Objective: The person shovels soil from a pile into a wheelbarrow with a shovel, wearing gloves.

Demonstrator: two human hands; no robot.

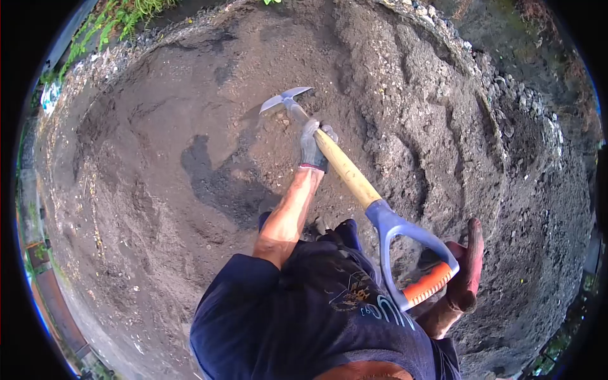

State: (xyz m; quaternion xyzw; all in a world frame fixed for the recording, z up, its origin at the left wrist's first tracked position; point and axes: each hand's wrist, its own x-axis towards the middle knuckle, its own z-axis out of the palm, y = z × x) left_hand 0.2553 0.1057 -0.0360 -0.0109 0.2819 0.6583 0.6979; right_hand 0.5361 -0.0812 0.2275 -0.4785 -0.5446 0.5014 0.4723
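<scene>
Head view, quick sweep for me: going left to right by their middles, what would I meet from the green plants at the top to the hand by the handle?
Green plants → dark shadow → metal head → gloved left hand → wooden shaft → orange grip → gloved right hand.

Wooden-shafted shovel (347, 170) with blue D-shaped handle (383, 218) and orange grip (429, 287); held aslant; grey metal blade (273, 102) foremost.

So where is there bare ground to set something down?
Smooth brown soil lies open left of the dark shadow and beyond the grey metal blade. It's crowded at the blue-and-orange D-shaped handle, near the red-gloved right hand.
</scene>
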